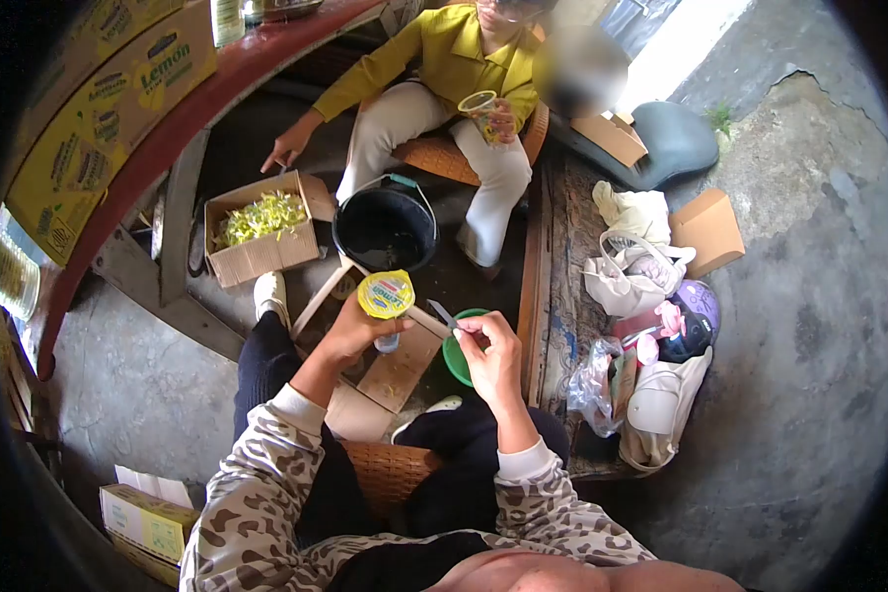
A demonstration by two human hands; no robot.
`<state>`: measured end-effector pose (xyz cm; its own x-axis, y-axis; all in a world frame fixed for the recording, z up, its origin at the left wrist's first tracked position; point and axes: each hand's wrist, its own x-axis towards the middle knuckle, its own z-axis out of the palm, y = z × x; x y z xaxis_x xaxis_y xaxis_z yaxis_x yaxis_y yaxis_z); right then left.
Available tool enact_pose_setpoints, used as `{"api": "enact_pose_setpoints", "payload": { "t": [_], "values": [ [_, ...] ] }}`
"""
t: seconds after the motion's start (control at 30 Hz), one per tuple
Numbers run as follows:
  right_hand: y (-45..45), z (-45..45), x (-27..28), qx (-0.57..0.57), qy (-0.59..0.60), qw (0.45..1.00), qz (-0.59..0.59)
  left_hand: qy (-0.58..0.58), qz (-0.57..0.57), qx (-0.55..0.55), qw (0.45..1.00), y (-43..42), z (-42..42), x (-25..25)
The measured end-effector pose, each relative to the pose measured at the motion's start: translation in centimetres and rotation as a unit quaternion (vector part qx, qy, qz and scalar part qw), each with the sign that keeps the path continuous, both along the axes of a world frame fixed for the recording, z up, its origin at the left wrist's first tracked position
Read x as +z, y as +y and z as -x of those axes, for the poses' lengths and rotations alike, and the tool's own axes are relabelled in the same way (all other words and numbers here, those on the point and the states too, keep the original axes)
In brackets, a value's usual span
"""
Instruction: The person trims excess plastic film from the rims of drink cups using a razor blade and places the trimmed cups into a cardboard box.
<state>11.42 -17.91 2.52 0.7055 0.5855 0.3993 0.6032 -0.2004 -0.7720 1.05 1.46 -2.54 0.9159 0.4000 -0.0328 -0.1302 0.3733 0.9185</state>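
My left hand [350, 331] is wrapped round a plastic drink cup [386, 294] with a yellow printed lemon lid facing up. In my right hand [493, 360] is a small knife [441, 313], pinched between thumb and fingers, its blade pointing up toward the cup but apart from it. Below the right hand sits a green basin [456, 360], partly hidden by the hand. Under the left hand, a cardboard box [400, 370] lies between my legs. Just beyond the cup stands a black bucket [385, 229] with its handle raised.
Across from me sits a person in a yellow shirt [414, 59], holding a clear cup [479, 104] and reaching toward a cardboard box [261, 259] of yellow-green scraps. Yellow lemon cartons [118, 109] stand on the red-edged table at left. Bags [627, 286] and a cap [658, 400] lie right.
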Motion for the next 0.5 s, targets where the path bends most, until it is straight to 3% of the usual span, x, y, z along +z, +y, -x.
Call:
{"api": "enact_pose_setpoints", "payload": {
  "t": [0.23,0.5],
  "values": [
    [0.04,0.08,-0.26,0.002,0.010,1.000,-0.001,0.009,-0.008,0.011,1.000,-0.27,-0.03,0.23],
    [0.11,0.21,-0.17,0.000,0.006,1.000,0.000,-0.004,-0.160,0.019,0.987,-0.30,-0.09,0.77]
  ]
}}
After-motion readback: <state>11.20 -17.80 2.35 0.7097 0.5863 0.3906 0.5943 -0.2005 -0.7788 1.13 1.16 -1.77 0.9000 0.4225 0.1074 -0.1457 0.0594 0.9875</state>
